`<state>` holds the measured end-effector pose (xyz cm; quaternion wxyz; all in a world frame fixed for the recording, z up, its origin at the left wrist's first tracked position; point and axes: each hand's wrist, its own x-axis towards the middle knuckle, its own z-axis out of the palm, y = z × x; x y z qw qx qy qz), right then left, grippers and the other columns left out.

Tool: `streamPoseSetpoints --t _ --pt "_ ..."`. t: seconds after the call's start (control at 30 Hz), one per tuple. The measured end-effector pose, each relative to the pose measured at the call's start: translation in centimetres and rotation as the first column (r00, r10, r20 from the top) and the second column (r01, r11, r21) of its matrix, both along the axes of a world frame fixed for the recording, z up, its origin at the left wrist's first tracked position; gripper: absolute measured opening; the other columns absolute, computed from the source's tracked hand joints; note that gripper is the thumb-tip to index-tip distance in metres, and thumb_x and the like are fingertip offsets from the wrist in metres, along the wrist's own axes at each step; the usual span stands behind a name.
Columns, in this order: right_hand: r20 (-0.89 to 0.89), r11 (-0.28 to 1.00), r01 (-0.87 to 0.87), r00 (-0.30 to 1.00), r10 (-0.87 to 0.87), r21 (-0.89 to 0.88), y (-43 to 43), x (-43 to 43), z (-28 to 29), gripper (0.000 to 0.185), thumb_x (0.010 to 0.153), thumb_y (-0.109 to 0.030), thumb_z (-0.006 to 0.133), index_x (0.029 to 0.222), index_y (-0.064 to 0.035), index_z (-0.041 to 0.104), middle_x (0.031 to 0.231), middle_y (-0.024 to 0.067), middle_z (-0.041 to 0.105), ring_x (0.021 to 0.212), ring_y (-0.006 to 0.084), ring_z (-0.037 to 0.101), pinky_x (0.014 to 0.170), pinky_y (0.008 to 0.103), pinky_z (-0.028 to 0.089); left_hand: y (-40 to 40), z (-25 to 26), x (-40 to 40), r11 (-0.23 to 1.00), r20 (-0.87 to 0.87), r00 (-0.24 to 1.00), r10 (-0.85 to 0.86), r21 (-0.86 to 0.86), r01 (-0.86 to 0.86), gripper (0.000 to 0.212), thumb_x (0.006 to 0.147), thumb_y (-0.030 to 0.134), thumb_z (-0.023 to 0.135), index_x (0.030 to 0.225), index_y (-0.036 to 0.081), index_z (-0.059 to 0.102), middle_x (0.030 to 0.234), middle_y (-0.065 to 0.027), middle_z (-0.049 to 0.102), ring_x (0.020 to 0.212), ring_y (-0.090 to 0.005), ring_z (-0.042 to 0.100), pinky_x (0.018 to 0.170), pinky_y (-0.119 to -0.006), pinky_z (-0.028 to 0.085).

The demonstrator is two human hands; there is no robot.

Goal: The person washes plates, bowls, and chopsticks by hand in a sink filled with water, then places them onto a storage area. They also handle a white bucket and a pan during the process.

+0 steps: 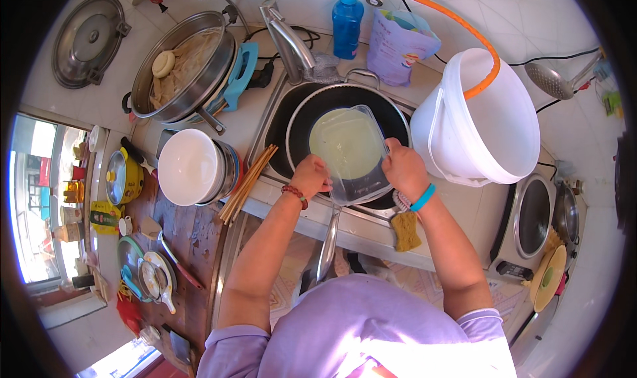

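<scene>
A clear plastic container (366, 191) is tilted over a wok (301, 111) with a dark inside and cloudy pale liquid (318, 144) in its bottom. My right hand (407, 168) grips the container's right edge. At its left edge, the fingers of my left hand (309, 175) are curled against the rim. The wok rests on the steel sink (256, 146), its long metal handle (328, 243) pointing towards me. Between my body and the sink, a yellow-brown sponge (405, 232) and a steel scourer (400, 200) lie near my right wrist.
Wooden chopsticks (249, 184) lie left of the sink beside stacked bowls (189, 166). Behind the wok stands a faucet (288, 39). A white bucket (448, 129), with an orange hose (463, 22) in it, stands to the right. Farther right is a hot plate (532, 218).
</scene>
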<state>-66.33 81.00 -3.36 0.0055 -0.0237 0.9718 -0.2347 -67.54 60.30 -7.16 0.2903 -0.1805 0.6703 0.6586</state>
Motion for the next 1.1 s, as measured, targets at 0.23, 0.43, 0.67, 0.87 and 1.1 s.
streamPoseSetpoints --t 0.23,0.43,0.67,0.87,1.1 --pt "-0.072 0.991 -0.033 0.997 0.042 0.129 -0.9 0.3 1.8 0.022 0.067 -0.006 0.049 0.089 -0.0010 0.046 0.058 0.0181 0.053 0.057 0.0348 0.053 0.051 0.0436 0.041 1.0 -0.4 -0.2 0.999 0.052 0.998 0.033 0.029 -0.035 0.016 0.072 -0.005 0.043 0.088 0.000 0.042 0.075 -0.0112 0.051 0.064 -0.0191 0.055 0.052 -0.030 0.051" --pt "-0.119 0.993 0.034 0.993 -0.020 0.111 -0.8 0.0 1.2 0.026 0.069 -0.004 0.049 0.095 0.0003 0.046 0.061 0.0193 0.053 0.058 0.0347 0.053 0.052 0.0430 0.041 1.1 -0.7 -0.8 0.998 -0.071 0.995 0.065 -0.007 -0.065 0.013 0.074 -0.004 0.044 0.086 0.001 0.043 0.076 -0.0103 0.051 0.068 -0.0185 0.055 0.055 -0.031 0.052" --pt "-0.215 0.999 0.011 0.976 -0.021 -0.049 -0.7 -1.9 -0.3 0.028 0.070 -0.003 0.049 0.099 -0.0001 0.046 0.064 0.0173 0.054 0.060 0.0343 0.053 0.054 0.0424 0.042 0.0 -0.3 -2.4 0.987 -0.290 0.954 0.072 -0.118 -0.110 0.012 0.075 -0.005 0.042 0.084 0.002 0.043 0.070 -0.0074 0.051 0.064 -0.0144 0.054 0.053 -0.029 0.051" --pt "-0.205 0.994 0.036 0.977 -0.056 -0.101 -1.9 -3.3 -1.3 0.023 0.071 -0.003 0.049 0.094 -0.0026 0.046 0.065 0.0168 0.054 0.062 0.0339 0.053 0.054 0.0419 0.041 -1.0 -1.2 -3.2 0.956 -0.466 0.880 0.092 -0.207 -0.209 0.009 0.071 -0.003 0.049 0.079 0.000 0.046 0.065 -0.0089 0.054 0.058 -0.0147 0.056 0.046 -0.026 0.049" --pt "-0.233 0.974 0.079 0.964 -0.129 -0.212 -1.3 -3.3 -2.6 0.007 0.075 -0.005 0.041 0.080 -0.0019 0.045 0.068 0.0208 0.053 0.067 0.0380 0.052 0.059 0.0452 0.041 0.0 -0.7 -3.2 0.927 -0.597 0.800 0.057 -0.267 -0.265 0.008 0.070 -0.002 0.051 0.074 0.002 0.046 0.062 -0.0072 0.053 0.055 -0.0144 0.053 0.049 -0.025 0.042"
